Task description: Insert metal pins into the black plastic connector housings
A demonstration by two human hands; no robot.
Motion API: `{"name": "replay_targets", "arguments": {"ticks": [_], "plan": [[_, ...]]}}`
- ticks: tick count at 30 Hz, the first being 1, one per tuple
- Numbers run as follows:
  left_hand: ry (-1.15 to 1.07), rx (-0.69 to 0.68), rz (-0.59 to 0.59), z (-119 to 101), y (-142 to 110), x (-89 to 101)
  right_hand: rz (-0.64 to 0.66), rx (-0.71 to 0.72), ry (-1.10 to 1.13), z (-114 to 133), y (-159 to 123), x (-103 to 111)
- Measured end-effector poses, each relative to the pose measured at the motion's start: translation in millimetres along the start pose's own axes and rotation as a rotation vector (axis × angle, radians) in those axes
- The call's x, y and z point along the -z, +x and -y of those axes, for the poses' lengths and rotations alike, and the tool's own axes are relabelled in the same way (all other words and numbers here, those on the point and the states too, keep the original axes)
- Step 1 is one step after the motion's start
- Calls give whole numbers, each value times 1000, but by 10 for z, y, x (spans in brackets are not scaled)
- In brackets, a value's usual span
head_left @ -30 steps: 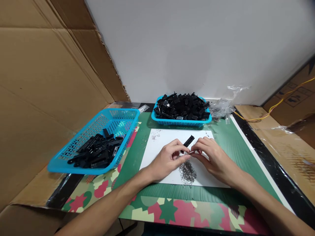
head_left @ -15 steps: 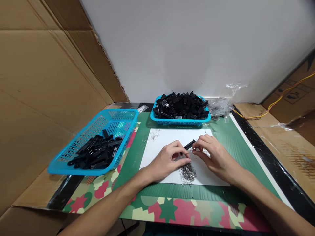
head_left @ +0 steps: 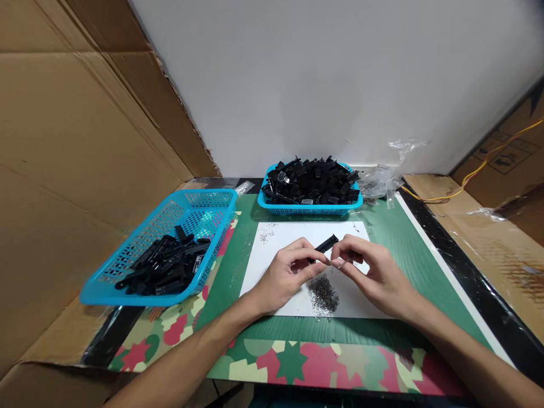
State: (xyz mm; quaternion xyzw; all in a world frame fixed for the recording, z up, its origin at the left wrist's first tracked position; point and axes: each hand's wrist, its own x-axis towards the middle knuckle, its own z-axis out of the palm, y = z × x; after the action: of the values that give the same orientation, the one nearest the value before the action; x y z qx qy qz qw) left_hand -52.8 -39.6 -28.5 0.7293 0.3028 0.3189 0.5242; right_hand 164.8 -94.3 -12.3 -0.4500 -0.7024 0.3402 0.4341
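Observation:
My left hand [head_left: 293,271] is closed around the lower end of a long black plastic part [head_left: 327,243], which points up and to the right. My right hand [head_left: 368,266] pinches a thin silvery piece [head_left: 346,263] between thumb and fingers; its exact kind is too small to tell. The fingertips of both hands meet near the part's lower end. Below them, a pile of small metal springs or clips [head_left: 323,294] lies on a white sheet [head_left: 276,294]. A few more small metal bits [head_left: 266,233] are scattered at the sheet's far left corner.
A blue basket [head_left: 312,209] heaped with black plastic parts stands behind the sheet. To the left, a larger blue basket [head_left: 91,294] holds several long black parts. Clear plastic bags [head_left: 382,181] and a yellow cable [head_left: 463,190] lie at the back right. Cardboard walls [head_left: 85,113] the left.
Both hands have risen slightly off the metal pile, and their fingertips have come together. More of the black part shows. The thin silvery piece has turned in the right fingers.

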Motion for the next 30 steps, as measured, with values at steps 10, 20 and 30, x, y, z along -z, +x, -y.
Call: {"name": "replay_targets", "arguments": {"ticks": [10,20,30], "plan": [[-353,33,0,42,25,-42,-91,81,135,21,-53,-153],[-344,56,2,15,27,-21,-153,144,77,-6,-52,-139],[-362,152,54,-35,24,-42,-266,540,-318,-71,-31,-100]]}}
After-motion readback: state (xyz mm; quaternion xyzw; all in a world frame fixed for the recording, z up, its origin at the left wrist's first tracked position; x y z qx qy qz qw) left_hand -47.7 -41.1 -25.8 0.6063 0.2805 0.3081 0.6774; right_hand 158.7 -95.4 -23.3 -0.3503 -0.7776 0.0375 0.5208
